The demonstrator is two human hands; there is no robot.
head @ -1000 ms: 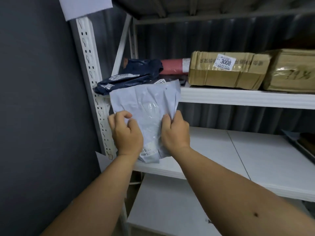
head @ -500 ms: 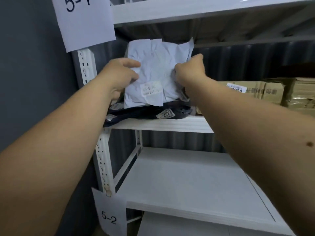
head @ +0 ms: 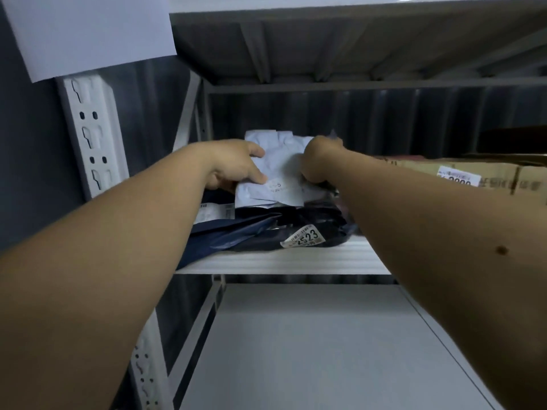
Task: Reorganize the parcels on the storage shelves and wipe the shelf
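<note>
Grey parcel (head: 281,170) lowered since half second ago, now flat atop dark parcels (head: 266,229) at left end of upper shelf (head: 281,261). Left hand (head: 233,167) grips parcel's left edge; right hand (head: 318,161) grips right edge. Cardboard box (head: 473,176) right of dark parcels.

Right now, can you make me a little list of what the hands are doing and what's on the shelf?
left hand: grips the left edge of the pale grey parcel
right hand: grips the parcel's right edge
pale grey parcel: lies on top of the dark blue parcels
dark blue parcels: on the middle shelf, one with a label reading 2523
cardboard box: same shelf, to the right
lower shelf: bare where visible
</note>
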